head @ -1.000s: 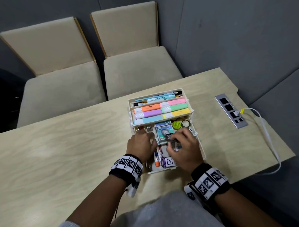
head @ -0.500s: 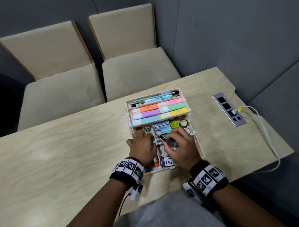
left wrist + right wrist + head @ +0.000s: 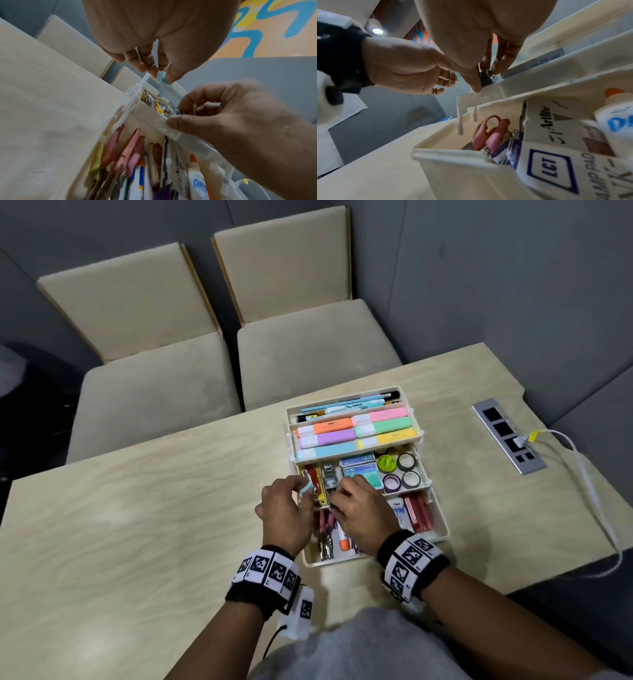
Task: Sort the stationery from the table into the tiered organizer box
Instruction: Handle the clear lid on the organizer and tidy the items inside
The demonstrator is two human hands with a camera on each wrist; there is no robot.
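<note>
Both hands over the organizer box (image 3: 440,529), mid tier.
Your left hand (image 3: 286,513) pinches a small blue clip (image 3: 306,487); right hand (image 3: 361,508) grips a dark clip (image 3: 485,79) w/ curled fingers. 6 highlighters (image 3: 356,431), 4 tape rolls (image 3: 399,472) on the surface (image 3: 137,525) box.

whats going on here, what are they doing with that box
A person is sorting stationery into a tiered organizer box on the table. The left hand pinches a small light-blue item above the middle tier's left end. The right hand works a small dark metal piece into that same tier. Highlighters fill an upper tray; scissors and a glue bottle lie in the bottom tier.
</note>
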